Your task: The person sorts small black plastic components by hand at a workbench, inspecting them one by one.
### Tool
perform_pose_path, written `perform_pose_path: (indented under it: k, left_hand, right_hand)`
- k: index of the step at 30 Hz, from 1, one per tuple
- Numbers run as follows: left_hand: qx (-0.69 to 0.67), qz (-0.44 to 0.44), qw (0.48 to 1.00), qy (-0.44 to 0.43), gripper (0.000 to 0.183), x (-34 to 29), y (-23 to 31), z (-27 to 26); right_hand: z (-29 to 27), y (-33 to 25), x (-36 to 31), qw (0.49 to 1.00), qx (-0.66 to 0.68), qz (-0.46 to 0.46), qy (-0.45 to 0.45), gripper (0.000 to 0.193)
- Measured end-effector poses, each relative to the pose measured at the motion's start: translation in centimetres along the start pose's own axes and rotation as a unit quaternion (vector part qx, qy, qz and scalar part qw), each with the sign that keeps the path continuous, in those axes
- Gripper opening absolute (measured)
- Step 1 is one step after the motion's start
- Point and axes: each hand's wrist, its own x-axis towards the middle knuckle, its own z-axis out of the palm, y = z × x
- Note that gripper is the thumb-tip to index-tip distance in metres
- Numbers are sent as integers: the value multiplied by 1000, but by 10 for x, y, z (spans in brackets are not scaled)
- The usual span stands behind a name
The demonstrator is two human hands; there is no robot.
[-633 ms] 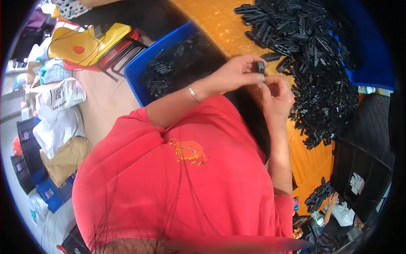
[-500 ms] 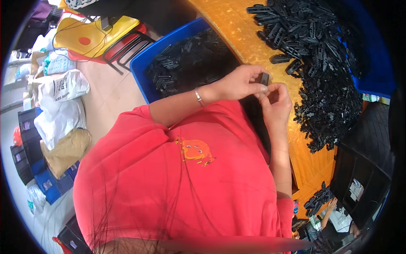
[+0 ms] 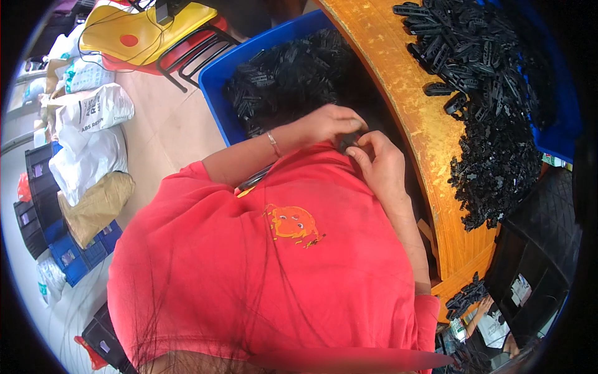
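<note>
My left hand, a bracelet on its wrist, has its fingers closed on a small black plastic part. The fingers of my right hand pinch the same part from the other side. Most of it is covered by the fingers, so its exact kind cannot be made out. Both hands are close to my red shirt, beside the table edge. Just beyond them stands a blue bin holding many long black plastic pieces.
On the wooden table lie a heap of long black plastic parts and a pile of smaller black pieces. A yellow chair and white sacks stand left. Another person's hand shows at lower right.
Both hands have moved down and left, off the table edge and nearer my shirt, with the black part still between them. The view has shifted slightly.
</note>
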Motion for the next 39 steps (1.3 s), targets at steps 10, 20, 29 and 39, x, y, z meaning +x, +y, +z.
perform_pose_path:
  k: [10, 20, 29, 39]
  left_hand:
    - [554, -149, 764, 295, 29, 24, -119, -244]
    - [621, -9, 697, 357, 47, 135, -117, -284]
    - [657, -77, 664, 348, 37, 181, -103, -281]
    - [480, 57, 758, 437, 23, 203, -121, -313]
  right_hand:
    - [-49, 10, 10, 978, -80, -13, 192, 12]
    - [-33, 32, 29, 961, -178, -3, 210, 15]
    - [-26, 39, 32, 939, -254, -12, 232, 15]
    - [-27, 35, 34, 942, -248, -2, 227, 13]
